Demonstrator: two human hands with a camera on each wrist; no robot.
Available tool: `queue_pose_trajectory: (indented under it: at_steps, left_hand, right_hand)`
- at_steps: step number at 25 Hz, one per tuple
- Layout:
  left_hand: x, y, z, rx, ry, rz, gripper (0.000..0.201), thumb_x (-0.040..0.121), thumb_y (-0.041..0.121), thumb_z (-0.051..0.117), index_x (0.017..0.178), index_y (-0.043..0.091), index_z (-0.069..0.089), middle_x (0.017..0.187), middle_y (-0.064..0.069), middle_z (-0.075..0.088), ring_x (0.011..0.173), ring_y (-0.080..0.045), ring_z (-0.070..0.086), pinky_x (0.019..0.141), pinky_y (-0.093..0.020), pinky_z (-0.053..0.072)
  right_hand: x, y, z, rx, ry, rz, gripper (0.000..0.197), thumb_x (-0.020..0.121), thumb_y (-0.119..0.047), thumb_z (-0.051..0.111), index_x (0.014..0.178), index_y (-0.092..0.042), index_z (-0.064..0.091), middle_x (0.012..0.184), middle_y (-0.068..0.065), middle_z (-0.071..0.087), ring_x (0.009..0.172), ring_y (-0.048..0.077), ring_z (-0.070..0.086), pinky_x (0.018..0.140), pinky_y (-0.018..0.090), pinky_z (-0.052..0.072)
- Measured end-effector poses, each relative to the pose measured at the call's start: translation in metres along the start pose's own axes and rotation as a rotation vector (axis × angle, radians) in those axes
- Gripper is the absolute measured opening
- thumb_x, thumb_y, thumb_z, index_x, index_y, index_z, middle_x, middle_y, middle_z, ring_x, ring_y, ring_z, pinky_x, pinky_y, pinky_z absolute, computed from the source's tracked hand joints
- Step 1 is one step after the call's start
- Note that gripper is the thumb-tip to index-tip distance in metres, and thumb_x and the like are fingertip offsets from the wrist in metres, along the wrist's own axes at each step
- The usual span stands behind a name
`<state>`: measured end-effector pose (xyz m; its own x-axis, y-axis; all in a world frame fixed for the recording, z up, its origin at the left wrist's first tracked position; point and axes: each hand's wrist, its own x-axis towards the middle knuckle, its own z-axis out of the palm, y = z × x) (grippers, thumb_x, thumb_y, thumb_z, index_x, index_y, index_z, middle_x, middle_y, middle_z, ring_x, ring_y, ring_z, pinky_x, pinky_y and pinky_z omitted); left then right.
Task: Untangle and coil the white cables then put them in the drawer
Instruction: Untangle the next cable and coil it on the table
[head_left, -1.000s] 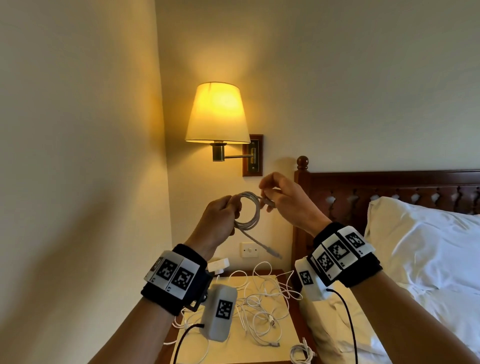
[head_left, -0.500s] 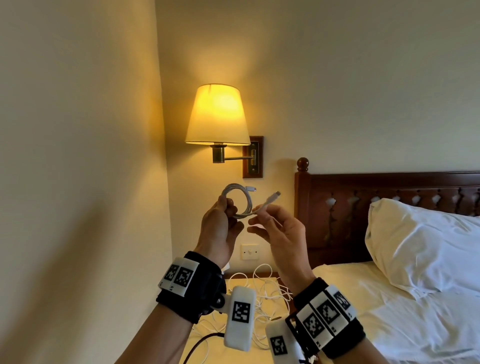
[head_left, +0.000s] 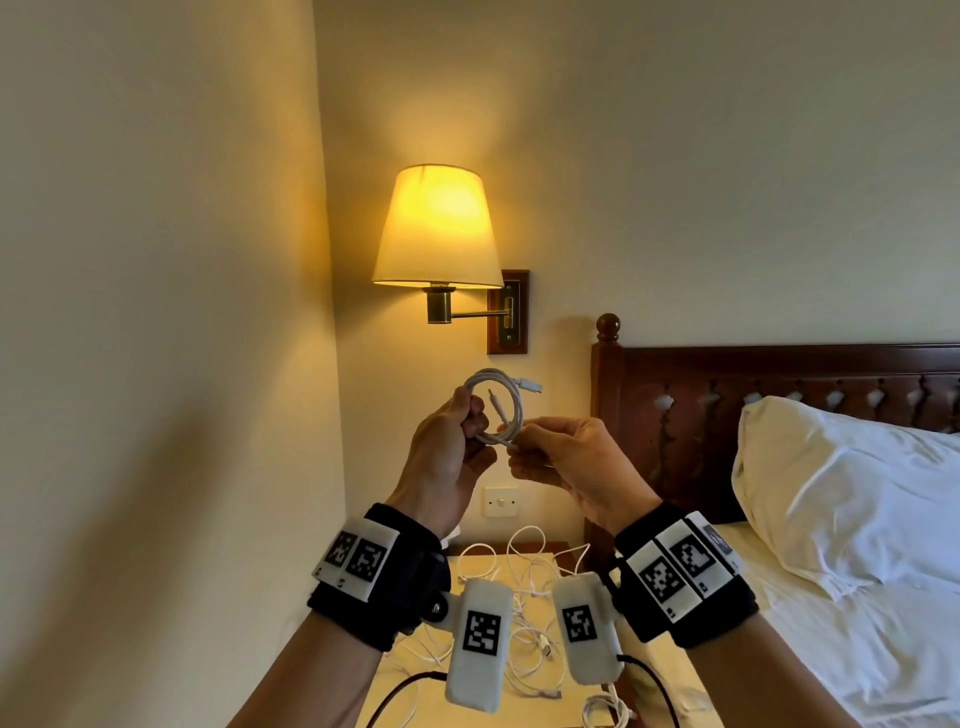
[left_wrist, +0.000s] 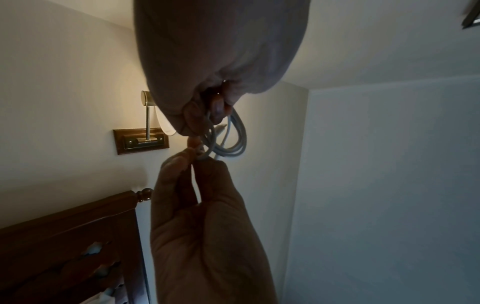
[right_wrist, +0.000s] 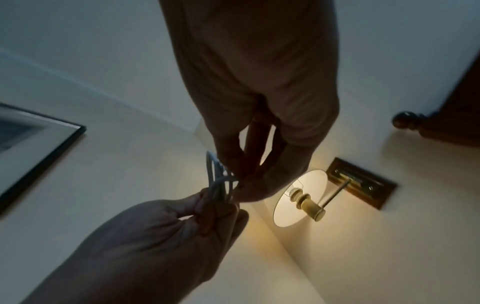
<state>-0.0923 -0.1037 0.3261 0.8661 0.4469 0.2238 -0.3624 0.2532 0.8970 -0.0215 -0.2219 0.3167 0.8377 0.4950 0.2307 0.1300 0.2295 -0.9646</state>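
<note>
A white cable (head_left: 498, 405) wound into a small coil is held up in front of the wall, with one plug sticking out at its upper right. My left hand (head_left: 452, 441) grips the coil's left side, fingers curled round the strands (left_wrist: 231, 133). My right hand (head_left: 561, 457) pinches the coil's lower right edge between thumb and fingertips (right_wrist: 233, 185). Below the wrists, several loose white cables (head_left: 524, 587) lie tangled on the nightstand top (head_left: 415, 691). No drawer shows in any view.
A lit wall lamp (head_left: 436, 234) hangs just above the hands. A dark wooden headboard (head_left: 727, 405) and a bed with a white pillow (head_left: 857, 493) are to the right. A wall switch (head_left: 501, 501) sits behind the nightstand. The bare wall closes in on the left.
The free end that stuck out to the right has been drawn into the coil. My right hand turned and now pinches the coil's lower right edge. Both wrists dropped slightly.
</note>
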Motion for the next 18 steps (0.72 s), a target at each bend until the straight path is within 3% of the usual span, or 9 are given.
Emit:
queue_pose_trajectory:
  at_steps: [4, 6, 10, 14, 18]
  left_hand:
    - [0.001, -0.001, 0.000, 0.009, 0.036, -0.054, 0.031, 0.101, 0.032, 0.042, 0.082, 0.013, 0.055, 0.052, 0.004, 0.043, 0.058, -0.013, 0.038, 0.059, -0.027, 0.035]
    - [0.002, -0.005, -0.002, 0.043, 0.041, -0.066, 0.031, 0.101, 0.032, 0.044, 0.080, 0.013, 0.055, 0.053, 0.004, 0.042, 0.058, -0.013, 0.037, 0.056, -0.027, 0.034]
    - [0.005, -0.011, -0.002, 0.108, 0.052, -0.063, 0.030, 0.100, 0.033, 0.043, 0.083, 0.011, 0.055, 0.063, 0.000, 0.040, 0.060, -0.014, 0.036, 0.056, -0.028, 0.034]
    - [0.007, -0.014, -0.006, 0.108, 0.052, -0.071, 0.029, 0.100, 0.030, 0.044, 0.081, 0.011, 0.054, 0.064, -0.001, 0.039, 0.058, -0.014, 0.035, 0.054, -0.027, 0.034]
    - [0.009, -0.015, -0.008, 0.109, 0.030, -0.074, 0.028, 0.100, 0.030, 0.044, 0.082, 0.011, 0.054, 0.061, 0.000, 0.040, 0.056, -0.014, 0.035, 0.053, -0.026, 0.034]
  right_hand:
    - [-0.001, -0.002, -0.002, -0.170, -0.056, -0.177, 0.018, 0.095, -0.005, 0.056, 0.098, -0.003, 0.074, 0.091, 0.022, 0.071, 0.073, 0.020, 0.066, 0.069, 0.025, 0.059]
    - [-0.001, -0.001, -0.002, -0.189, -0.055, -0.227, 0.019, 0.095, -0.004, 0.056, 0.098, -0.007, 0.075, 0.097, 0.018, 0.072, 0.082, 0.020, 0.064, 0.073, 0.023, 0.057]
    - [0.003, 0.002, 0.001, -0.025, -0.028, -0.219, 0.020, 0.092, 0.000, 0.057, 0.107, -0.010, 0.065, 0.094, 0.012, 0.074, 0.093, 0.025, 0.067, 0.086, 0.033, 0.056]
    - [0.003, -0.002, 0.001, 0.102, -0.102, -0.213, 0.016, 0.098, 0.000, 0.043, 0.103, -0.011, 0.054, 0.092, 0.011, 0.073, 0.095, 0.024, 0.069, 0.083, 0.034, 0.054]
    - [0.002, -0.001, 0.000, -0.232, -0.126, -0.346, 0.028, 0.093, -0.006, 0.059, 0.113, -0.025, 0.061, 0.091, 0.009, 0.070, 0.093, 0.025, 0.068, 0.088, 0.037, 0.056]
